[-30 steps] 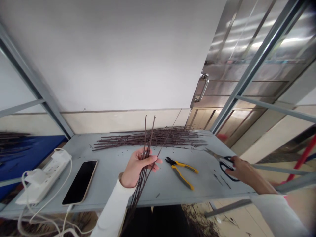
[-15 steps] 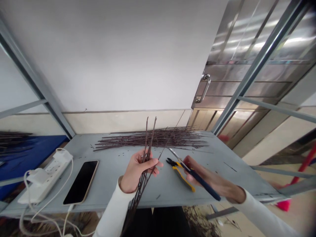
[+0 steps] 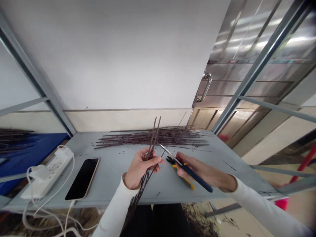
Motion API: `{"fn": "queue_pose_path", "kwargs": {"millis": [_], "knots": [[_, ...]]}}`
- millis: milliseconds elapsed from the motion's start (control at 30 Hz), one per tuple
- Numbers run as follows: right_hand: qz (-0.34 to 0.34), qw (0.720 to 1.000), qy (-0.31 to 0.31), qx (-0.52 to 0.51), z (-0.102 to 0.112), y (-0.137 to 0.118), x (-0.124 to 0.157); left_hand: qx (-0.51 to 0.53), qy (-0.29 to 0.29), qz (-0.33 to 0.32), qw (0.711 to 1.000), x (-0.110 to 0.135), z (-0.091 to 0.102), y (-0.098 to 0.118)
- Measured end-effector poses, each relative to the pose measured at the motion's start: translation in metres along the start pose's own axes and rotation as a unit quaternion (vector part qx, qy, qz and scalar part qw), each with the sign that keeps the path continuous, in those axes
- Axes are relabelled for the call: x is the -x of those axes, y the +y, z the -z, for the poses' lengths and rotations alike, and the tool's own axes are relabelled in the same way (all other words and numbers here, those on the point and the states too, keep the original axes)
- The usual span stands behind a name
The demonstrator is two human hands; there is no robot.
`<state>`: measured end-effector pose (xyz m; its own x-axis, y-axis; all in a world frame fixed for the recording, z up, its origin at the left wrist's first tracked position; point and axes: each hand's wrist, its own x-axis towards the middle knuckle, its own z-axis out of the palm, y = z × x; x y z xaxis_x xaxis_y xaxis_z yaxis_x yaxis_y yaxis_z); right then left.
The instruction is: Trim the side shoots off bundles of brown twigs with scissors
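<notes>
Left grip point(image 3: 139, 169) curled shut around a bundle of dark twigs point(image 3: 151, 144), upright; right grip point(image 3: 199, 174) closed on dark-handled scissors point(image 3: 190, 176), long axis slanting up-left, blade tips just beside the twigs; loose twig pile point(image 3: 177, 138) beyond, on grey tabletop point(image 3: 111, 174).

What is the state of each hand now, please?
Left hand: closed, holding thin dark twigs.
Right hand: closed, holding scissors.

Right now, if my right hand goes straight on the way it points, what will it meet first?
The scissors in your right hand point up and left, so their tips would probably meet the upright dark twigs held in your left hand first. Depth is hard to judge here.
</notes>
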<state>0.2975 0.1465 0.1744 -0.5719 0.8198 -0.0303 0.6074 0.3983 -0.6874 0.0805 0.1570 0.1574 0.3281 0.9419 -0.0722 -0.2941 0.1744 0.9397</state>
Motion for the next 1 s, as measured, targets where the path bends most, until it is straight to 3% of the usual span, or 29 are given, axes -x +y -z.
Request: {"fn": "queue_pose_path", "kwargs": {"millis": [300, 500, 667, 833, 933, 1000], "knots": [[-0.037, 0.998, -0.006, 0.052, -0.001, -0.010, -0.004, -0.038, 0.026, -0.003, 0.999, 0.000, -0.003, 0.000], [-0.084, 0.979, 0.114, 0.149, -0.009, -0.002, -0.009, -0.042, 0.049, -0.020, 0.998, 0.001, -0.003, -0.001], [-0.090, 0.974, 0.149, 0.145, -0.017, 0.004, -0.003, -0.054, 0.052, -0.024, 0.997, 0.002, 0.000, 0.000], [-0.090, 0.980, 0.130, 0.121, -0.021, 0.006, 0.004, -0.079, 0.054, -0.062, 0.993, 0.005, 0.000, -0.002], [-0.116, 0.983, 0.108, 0.094, -0.018, 0.008, 0.004, -0.150, 0.103, -0.094, 0.979, 0.005, -0.003, -0.011], [-0.136, 0.986, 0.067, 0.065, -0.014, 0.009, 0.004, -0.233, 0.152, -0.114, 0.954, 0.004, -0.008, -0.022]]}}
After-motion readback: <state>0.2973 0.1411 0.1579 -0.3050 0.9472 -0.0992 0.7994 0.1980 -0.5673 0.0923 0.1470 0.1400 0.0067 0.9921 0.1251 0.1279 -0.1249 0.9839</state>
